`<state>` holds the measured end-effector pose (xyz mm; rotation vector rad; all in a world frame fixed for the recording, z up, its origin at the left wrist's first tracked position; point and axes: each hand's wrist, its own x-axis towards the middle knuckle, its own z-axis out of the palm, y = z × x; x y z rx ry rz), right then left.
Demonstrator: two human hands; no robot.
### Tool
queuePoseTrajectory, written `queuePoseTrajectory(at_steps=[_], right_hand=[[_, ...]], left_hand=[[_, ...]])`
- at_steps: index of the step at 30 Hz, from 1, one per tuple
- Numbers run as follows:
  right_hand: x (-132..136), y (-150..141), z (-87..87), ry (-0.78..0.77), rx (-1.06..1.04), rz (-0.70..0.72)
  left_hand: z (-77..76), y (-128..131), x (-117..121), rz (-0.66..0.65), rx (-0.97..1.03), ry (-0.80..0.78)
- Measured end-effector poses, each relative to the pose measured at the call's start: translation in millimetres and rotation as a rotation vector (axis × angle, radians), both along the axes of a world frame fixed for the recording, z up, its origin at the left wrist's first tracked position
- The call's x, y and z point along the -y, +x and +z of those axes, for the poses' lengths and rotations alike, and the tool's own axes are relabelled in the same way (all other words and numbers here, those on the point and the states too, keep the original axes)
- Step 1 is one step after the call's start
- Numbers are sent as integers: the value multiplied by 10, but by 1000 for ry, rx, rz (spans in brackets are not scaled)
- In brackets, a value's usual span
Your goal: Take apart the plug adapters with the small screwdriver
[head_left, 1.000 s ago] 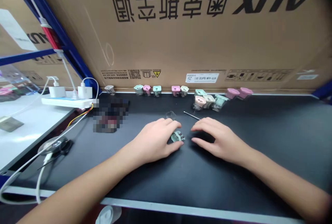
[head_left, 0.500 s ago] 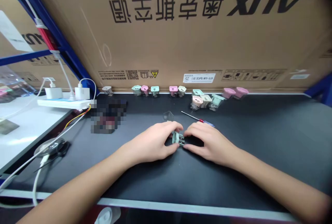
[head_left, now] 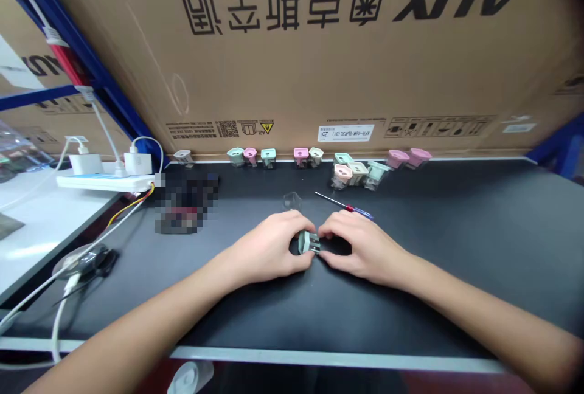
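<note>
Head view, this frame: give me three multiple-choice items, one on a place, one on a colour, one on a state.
1. Where does the screwdriver lie?
A. On the black mat, beside the clear cover
B. On the white table
C. Against the cardboard box

2. What colours is its handle?
A. All pink
B. Green and white
C. Red and blue

3. What state is the green part in?
A. Lying untouched
B. Held between the left hand and right hand
C. Gripped by one hand alone

Answers:
1. A: it lies beyond the hands, just right of the cover.
2. C: a red section meets a blue one.
3. B: fingers of both hands meet it from either side.
</note>
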<state>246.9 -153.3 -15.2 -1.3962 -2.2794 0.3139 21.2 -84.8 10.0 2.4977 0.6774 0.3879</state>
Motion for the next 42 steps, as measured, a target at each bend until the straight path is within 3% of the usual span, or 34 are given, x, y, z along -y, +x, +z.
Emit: queuePoseTrajectory(at_steps=[14,35,40,42], right_hand=[[11,-3,19,-36,-77,-34],[54,-68,29,-14,-29,-12],[29,141,140,-18,-95,58],[-13,319,204,112,-100,-69]], left_hand=[[-44,37,47,39,58,-20],[-21,32,120,19,-61,28],[0,0,61,-24,-22,37],[23,-9,46,-45,37,22]])
